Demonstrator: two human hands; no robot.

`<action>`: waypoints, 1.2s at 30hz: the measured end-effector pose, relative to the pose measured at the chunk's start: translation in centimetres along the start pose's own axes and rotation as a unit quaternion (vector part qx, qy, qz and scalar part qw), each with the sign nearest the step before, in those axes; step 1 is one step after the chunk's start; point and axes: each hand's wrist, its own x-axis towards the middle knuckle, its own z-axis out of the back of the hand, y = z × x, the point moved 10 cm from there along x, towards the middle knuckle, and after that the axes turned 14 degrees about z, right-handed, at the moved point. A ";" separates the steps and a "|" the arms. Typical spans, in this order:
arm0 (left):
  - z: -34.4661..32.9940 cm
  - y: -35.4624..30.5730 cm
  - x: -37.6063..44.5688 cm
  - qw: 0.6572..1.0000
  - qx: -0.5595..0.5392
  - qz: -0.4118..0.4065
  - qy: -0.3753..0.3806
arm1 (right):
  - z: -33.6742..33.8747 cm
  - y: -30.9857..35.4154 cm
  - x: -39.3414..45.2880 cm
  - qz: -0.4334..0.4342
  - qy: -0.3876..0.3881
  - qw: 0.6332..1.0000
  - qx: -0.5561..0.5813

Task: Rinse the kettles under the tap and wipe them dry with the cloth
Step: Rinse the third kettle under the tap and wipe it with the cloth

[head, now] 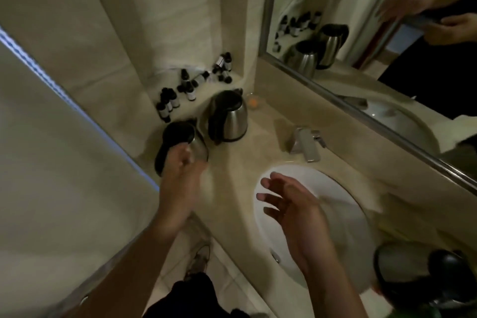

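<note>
Two steel kettles with black lids and handles stand on the beige counter left of the sink. My left hand (pixel 180 173) reaches to the nearer kettle (pixel 178 142), and its fingertips touch the kettle by the black handle; motion blur hides any grip. The second kettle (pixel 227 116) stands upright just behind it. My right hand (pixel 289 204) hovers over the white basin (pixel 343 196) with spread, relaxed fingers and holds nothing. A third kettle (pixel 405 273) is at the bottom right edge of the basin. The chrome tap (pixel 308 143) stands behind the basin, with no water running.
Several small dark bottles (pixel 180 90) crowd the corner shelf behind the kettles. A large mirror (pixel 387 33) runs along the back wall above the counter. A small orange thing (pixel 253 102) lies beside the far kettle. A wall stands close on the left.
</note>
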 end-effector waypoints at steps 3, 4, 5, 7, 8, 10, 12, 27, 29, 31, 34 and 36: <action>4.7 -0.1 6.7 0.981 0.156 -0.016 -0.117 | -3.4 -0.2 2.2 -0.010 0.008 1.000 -0.024; 5.6 0.7 8.9 0.972 0.197 0.006 -0.126 | -4.4 -0.3 2.9 -0.013 0.008 0.999 -0.028; 6.2 2.0 11.0 0.965 0.227 0.045 -0.122 | -5.2 -0.5 3.5 -0.015 0.005 0.999 -0.031; 6.5 4.8 14.6 0.952 0.266 0.116 -0.091 | -6.6 -1.1 5.0 -0.020 -0.004 0.999 -0.033; 6.2 5.8 16.1 0.949 0.276 0.134 -0.068 | -7.2 -1.5 5.7 -0.023 -0.011 0.999 -0.029; 5.5 6.8 18.5 0.952 0.274 0.137 -0.029 | -8.4 -2.4 7.0 -0.034 -0.025 0.999 -0.014; 5.1 6.6 20.2 0.958 0.261 0.117 -0.006 | -9.8 -3.5 8.1 -0.046 -0.032 0.998 -0.007; -2.2 -3.4 13.8 0.935 0.105 0.176 0.289 | -7.1 -4.5 9.4 -0.024 -0.160 0.986 -0.032; -4.7 -2.6 12.6 0.914 0.104 0.204 0.334 | -5.2 -3.5 8.8 -0.005 -0.186 0.978 -0.099; -7.2 -1.7 11.3 0.893 0.128 0.214 0.374 | -3.3 -2.0 8.1 0.016 -0.212 0.962 -0.173; -10.9 -0.5 9.4 0.873 0.165 0.205 0.410 | -1.3 0.3 7.5 0.039 -0.223 0.947 -0.229; -13.1 0.2 8.3 0.867 0.179 0.205 0.417 | -0.1 1.1 7.5 0.045 -0.215 0.943 -0.249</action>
